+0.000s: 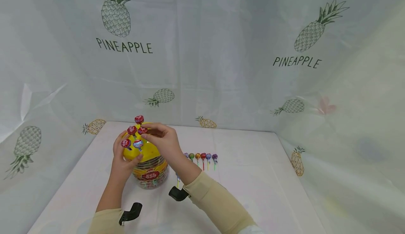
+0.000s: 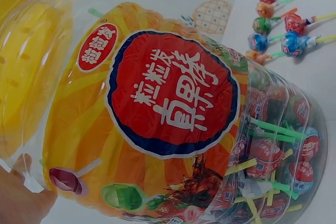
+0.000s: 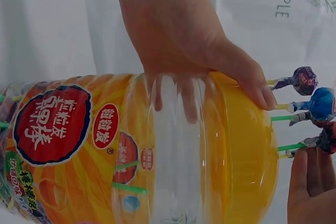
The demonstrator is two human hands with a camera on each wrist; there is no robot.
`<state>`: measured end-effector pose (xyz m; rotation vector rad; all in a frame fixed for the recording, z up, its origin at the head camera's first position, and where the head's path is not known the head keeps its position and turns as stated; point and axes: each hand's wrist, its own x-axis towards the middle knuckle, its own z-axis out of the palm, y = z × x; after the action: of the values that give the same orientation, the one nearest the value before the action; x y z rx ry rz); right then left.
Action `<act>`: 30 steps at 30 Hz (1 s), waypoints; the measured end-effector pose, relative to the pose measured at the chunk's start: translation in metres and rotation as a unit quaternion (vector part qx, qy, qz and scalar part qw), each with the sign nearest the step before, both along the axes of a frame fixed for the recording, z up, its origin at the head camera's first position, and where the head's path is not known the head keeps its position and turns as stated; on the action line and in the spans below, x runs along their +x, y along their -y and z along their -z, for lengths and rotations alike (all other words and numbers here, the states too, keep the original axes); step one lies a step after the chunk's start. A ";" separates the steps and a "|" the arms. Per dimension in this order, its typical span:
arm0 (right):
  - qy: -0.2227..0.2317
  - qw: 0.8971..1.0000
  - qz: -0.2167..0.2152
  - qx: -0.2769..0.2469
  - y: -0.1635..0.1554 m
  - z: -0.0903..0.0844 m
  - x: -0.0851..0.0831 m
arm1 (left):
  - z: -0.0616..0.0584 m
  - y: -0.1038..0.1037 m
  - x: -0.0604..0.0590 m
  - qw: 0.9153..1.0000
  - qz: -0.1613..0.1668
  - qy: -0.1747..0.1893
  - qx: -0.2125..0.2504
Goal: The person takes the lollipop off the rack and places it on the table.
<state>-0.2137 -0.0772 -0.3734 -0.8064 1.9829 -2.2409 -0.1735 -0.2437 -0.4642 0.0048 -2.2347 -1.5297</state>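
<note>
Lollipop [image 1: 142, 130] (red) — pinched above jar [image 1: 151, 174].

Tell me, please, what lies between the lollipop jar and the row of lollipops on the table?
In the head view, the right forearm crosses between the jar and the row of lollipops.

A white-covered table [image 1: 259, 177] is enclosed at the back and on both sides by pale draped cloth [image 1: 221, 69], which is printed with pineapple motifs [image 1: 115, 11] and the word "PINEAPPLE" [image 1: 124, 46], and the whole is evenly and softly lit.
</note>
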 end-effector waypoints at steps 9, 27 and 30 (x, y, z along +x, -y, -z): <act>-0.009 0.999 0.015 -0.043 -0.008 -0.003 0.003 | -0.003 -0.003 0.000 1.000 0.001 0.009 0.007; 0.022 0.996 0.048 -0.076 -0.065 0.039 0.000 | -0.007 -0.006 0.003 0.999 -0.006 0.022 0.027; 0.040 0.995 0.052 -0.077 -0.074 0.049 -0.002 | -0.007 -0.006 0.004 0.999 -0.009 0.025 0.025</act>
<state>-0.2152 -0.0037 -0.4222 -0.6277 1.8773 -2.4665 -0.1698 -0.2375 -0.4572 0.0783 -2.2284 -1.5911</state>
